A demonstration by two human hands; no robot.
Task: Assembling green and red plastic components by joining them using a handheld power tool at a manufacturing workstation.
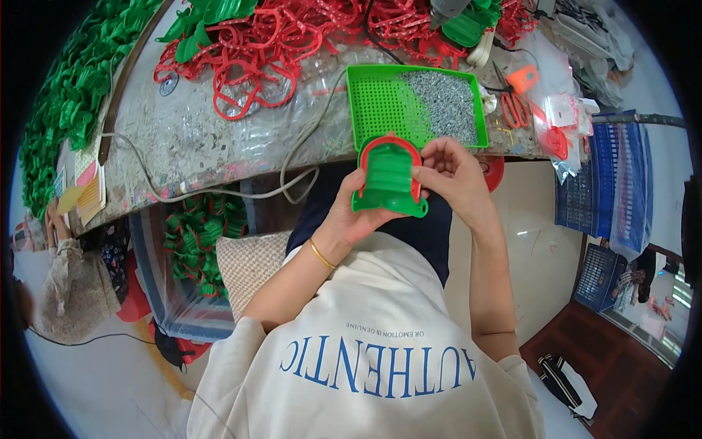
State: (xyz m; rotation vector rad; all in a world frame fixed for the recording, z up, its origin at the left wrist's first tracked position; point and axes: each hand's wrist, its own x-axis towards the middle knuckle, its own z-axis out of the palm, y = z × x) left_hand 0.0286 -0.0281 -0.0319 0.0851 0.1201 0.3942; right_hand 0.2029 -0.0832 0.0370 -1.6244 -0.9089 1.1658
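A green plastic scoop-shaped part (389,175) with a red arched plastic frame (391,139) along its rim is held in front of my body. My left hand (349,210) grips it from the left and below, with the thumb on its left edge. At the right edge of the frame, my right hand (457,175) has its thumb and fingers pinched together. Anything between those fingertips is too small or hidden to make out. Just beyond my hands, a bright green perforated tray (380,102) holds a heap of small silvery metal pieces, seemingly screws (444,102).
Red plastic frames (292,44) are piled at the back of the worn table (190,146). Orange-handled scissors (514,110) lie right of the tray, and a grey cable (212,196) crosses the table edge. At left are a bin of assembled parts (199,241) and another person's hand (56,219).
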